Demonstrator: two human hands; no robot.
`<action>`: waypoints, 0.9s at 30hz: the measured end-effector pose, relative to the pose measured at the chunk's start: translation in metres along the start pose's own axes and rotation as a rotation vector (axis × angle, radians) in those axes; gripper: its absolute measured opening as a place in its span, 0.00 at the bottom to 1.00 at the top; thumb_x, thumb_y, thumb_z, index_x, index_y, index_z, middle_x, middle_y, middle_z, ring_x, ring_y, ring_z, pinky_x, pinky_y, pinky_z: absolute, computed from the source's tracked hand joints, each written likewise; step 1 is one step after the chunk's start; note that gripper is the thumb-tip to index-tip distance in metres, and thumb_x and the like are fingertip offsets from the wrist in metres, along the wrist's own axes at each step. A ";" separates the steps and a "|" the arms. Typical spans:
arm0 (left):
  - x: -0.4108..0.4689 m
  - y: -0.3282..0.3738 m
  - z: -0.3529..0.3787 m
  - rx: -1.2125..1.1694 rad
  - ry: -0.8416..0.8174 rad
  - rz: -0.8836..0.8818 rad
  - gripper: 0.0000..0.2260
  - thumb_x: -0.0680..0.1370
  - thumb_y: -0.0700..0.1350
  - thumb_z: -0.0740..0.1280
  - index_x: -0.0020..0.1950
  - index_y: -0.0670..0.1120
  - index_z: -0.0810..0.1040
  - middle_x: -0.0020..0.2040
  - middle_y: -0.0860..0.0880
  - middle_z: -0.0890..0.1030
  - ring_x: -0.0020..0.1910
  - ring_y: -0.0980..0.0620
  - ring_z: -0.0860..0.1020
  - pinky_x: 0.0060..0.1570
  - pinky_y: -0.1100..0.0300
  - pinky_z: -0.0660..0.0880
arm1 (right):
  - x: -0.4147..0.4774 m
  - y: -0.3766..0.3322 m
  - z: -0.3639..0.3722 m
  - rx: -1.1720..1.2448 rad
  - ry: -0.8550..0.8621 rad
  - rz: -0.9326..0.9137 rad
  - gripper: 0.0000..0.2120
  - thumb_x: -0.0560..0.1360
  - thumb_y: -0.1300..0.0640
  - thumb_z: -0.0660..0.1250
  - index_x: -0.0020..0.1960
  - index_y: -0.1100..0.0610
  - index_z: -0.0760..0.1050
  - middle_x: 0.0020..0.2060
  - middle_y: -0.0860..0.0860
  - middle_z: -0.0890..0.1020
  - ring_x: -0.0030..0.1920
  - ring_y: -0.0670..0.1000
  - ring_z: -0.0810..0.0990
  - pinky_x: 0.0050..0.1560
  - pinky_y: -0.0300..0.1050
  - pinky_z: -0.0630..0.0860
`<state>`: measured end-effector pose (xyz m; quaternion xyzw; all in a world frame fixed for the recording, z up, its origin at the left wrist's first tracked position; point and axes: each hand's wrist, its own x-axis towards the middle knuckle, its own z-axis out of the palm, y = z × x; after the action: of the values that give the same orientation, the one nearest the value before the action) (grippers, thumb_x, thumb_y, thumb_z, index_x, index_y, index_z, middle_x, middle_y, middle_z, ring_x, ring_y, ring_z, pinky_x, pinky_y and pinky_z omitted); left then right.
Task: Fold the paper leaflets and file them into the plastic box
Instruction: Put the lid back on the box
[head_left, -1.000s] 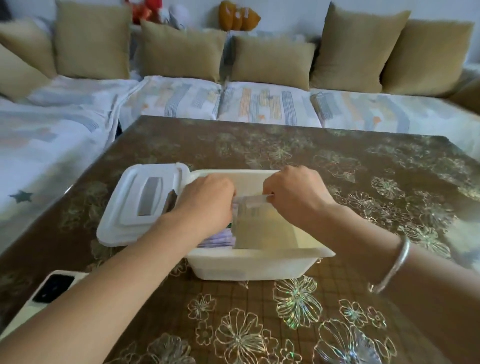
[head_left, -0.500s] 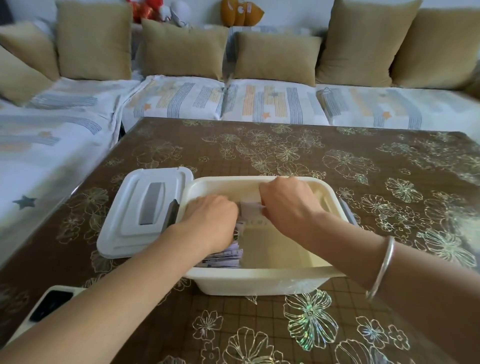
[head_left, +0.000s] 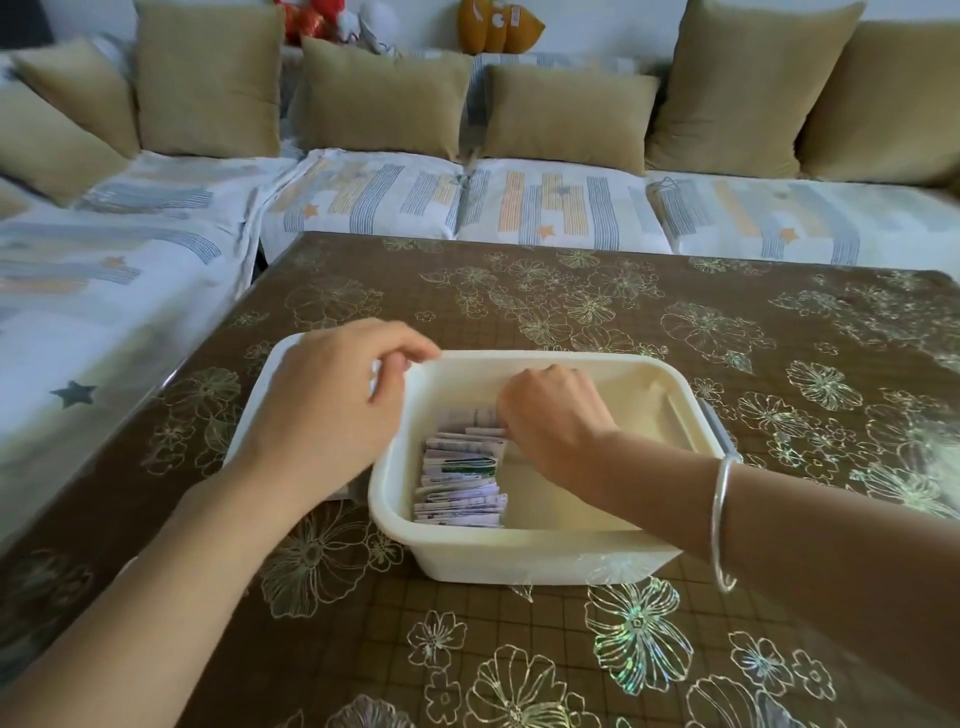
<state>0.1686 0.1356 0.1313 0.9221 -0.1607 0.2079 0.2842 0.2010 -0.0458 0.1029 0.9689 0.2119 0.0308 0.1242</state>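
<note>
A cream plastic box (head_left: 519, 551) stands open on the table. A row of folded paper leaflets (head_left: 460, 488) is filed upright along its left side. My right hand (head_left: 556, 421) reaches into the box, its fingers curled down onto the rearmost folded leaflet (head_left: 475, 417) at the far end of the row; the fingertips are hidden. My left hand (head_left: 327, 410) hovers outside the box by its far left corner, fingers loosely curled and holding nothing. It covers most of the white lid (head_left: 280, 356), which lies flat beside the box.
The brown table (head_left: 571, 312) has a glossy flower-patterned cover. A sofa (head_left: 561, 208) with striped covers and tan cushions wraps round its far and left sides. The right part of the box holds no leaflets.
Both hands held a folded leaflet over the box. My left hand has let go and moved out over the lid, while my right hand has pushed the leaflet down behind the row.
</note>
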 end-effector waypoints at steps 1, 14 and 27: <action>-0.007 -0.008 -0.004 -0.001 0.056 -0.023 0.14 0.78 0.37 0.62 0.54 0.51 0.83 0.48 0.58 0.82 0.45 0.61 0.79 0.47 0.61 0.76 | 0.002 0.000 0.002 0.026 -0.014 -0.005 0.09 0.73 0.68 0.63 0.41 0.54 0.71 0.43 0.55 0.82 0.41 0.58 0.79 0.36 0.45 0.69; -0.071 -0.116 0.037 0.348 -0.230 -0.583 0.39 0.71 0.66 0.69 0.77 0.50 0.61 0.78 0.43 0.56 0.77 0.41 0.55 0.71 0.42 0.59 | -0.006 0.004 -0.007 0.211 -0.188 0.221 0.12 0.72 0.69 0.63 0.33 0.59 0.65 0.29 0.52 0.68 0.33 0.53 0.70 0.33 0.41 0.67; -0.039 -0.142 0.047 0.480 -0.150 -0.965 0.51 0.62 0.79 0.62 0.69 0.40 0.68 0.68 0.36 0.69 0.68 0.36 0.66 0.61 0.41 0.67 | -0.007 0.005 0.002 0.666 -0.269 0.213 0.12 0.75 0.61 0.60 0.57 0.56 0.73 0.54 0.52 0.80 0.55 0.54 0.78 0.58 0.49 0.75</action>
<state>0.2074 0.2266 0.0119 0.9424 0.3130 0.0181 0.1166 0.1968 -0.0536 0.1022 0.9681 0.0903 -0.1549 -0.1748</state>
